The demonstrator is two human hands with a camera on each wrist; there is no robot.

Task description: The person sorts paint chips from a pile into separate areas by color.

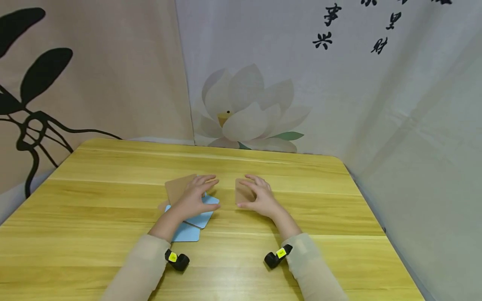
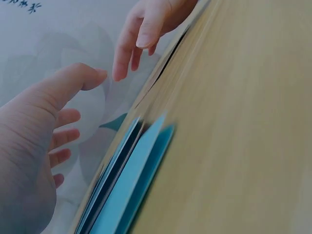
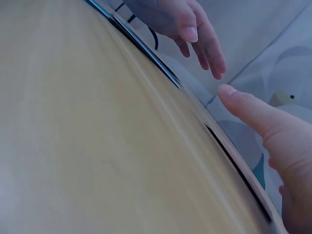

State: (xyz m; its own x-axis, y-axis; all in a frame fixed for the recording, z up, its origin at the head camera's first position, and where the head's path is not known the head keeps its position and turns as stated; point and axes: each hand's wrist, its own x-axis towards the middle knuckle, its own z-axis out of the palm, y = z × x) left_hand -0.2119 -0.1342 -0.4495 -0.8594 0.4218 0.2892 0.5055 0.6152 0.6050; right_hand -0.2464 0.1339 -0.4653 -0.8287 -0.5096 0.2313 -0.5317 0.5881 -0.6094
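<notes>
My left hand [image 1: 193,201] hovers over a loose pile of flat cards, its fingers spread and thumb apart. Two blue cards show in that pile: an upper blue card [image 1: 202,218] and a lower blue card [image 1: 186,233] nearer to me. A brown card [image 1: 175,190] sticks out at the pile's far left, partly under the hand. Over a single brown card [image 1: 242,194] to the right is my right hand [image 1: 262,200], fingers loosely bent and holding nothing. The left wrist view shows the blue cards [image 2: 129,190] edge-on below the left hand; neither hand grips anything.
The cards lie on a yellow wood-grain table [image 1: 233,267]. Behind it hangs a pale curtain [image 1: 150,75] with a printed lotus [image 1: 248,113] and dark leaves. Black wrist cameras [image 1: 182,262] sit on both sleeves.
</notes>
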